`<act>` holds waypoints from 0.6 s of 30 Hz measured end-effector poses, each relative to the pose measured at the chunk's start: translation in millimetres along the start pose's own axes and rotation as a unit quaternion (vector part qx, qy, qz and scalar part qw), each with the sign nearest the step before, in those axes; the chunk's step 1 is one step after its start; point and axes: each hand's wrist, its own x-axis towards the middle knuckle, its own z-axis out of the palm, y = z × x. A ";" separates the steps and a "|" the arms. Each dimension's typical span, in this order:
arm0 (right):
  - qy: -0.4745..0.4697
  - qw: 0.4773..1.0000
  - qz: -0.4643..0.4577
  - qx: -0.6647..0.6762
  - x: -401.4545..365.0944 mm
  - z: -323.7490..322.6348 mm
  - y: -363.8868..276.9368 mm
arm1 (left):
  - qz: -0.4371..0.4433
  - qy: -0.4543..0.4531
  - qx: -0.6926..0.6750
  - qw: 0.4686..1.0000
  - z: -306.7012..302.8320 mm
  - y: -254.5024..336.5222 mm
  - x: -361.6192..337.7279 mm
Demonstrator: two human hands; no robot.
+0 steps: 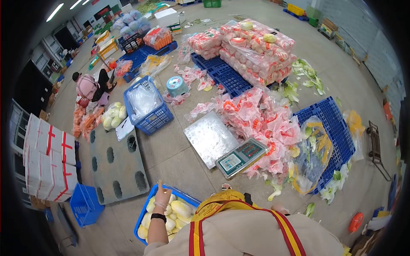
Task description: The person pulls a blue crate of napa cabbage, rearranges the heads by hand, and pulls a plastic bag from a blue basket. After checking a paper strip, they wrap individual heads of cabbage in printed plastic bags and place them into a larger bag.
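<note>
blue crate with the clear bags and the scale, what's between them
Bare floor between crate and scale, in the head view.

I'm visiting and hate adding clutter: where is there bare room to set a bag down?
Bare floor lies between the grey board and the metal scale, beyond the blue crate of pale vegetables. Right of the scale it is crowded: heaped plastic wrappers, then a blue pallet.

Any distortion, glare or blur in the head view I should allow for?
Head view: fisheye bending, dark corners; shine on the metal plate; ceiling lights blown out to white; far background soft; digits on the scale display too unclear to read.
</note>
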 end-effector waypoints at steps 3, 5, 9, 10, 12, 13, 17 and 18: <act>-0.009 0.954 0.150 0.259 -15.4 -42.9 -49.5 | 0.024 -0.022 0.074 0.997 5.3 21.5 13.3; -0.052 0.944 0.148 0.291 -6.3 -54.1 -64.9 | 0.016 -0.062 0.133 0.989 7.0 15.4 19.6; -0.105 0.889 0.285 0.343 28.7 -34.0 -103.2 | 0.003 -0.101 0.151 0.983 -4.7 -24.0 34.4; -0.104 0.903 0.258 0.328 36.5 -34.8 -115.5 | -0.016 -0.108 0.175 0.978 -12.1 -31.2 39.7; -0.100 0.919 0.224 0.309 53.8 -38.5 -139.2 | -0.046 -0.099 0.189 0.976 -26.3 -44.3 56.3; -0.095 0.924 0.214 0.303 64.4 -43.9 -153.1 | -0.044 -0.099 0.188 0.976 -32.5 -49.8 69.9; -0.066 0.944 0.178 0.269 109.2 -68.8 -216.0 | -0.060 -0.055 0.134 0.988 -57.8 -105.7 136.2; -0.059 0.950 0.169 0.257 122.3 -76.8 -234.5 | -0.058 -0.053 0.134 0.988 -69.5 -111.4 155.2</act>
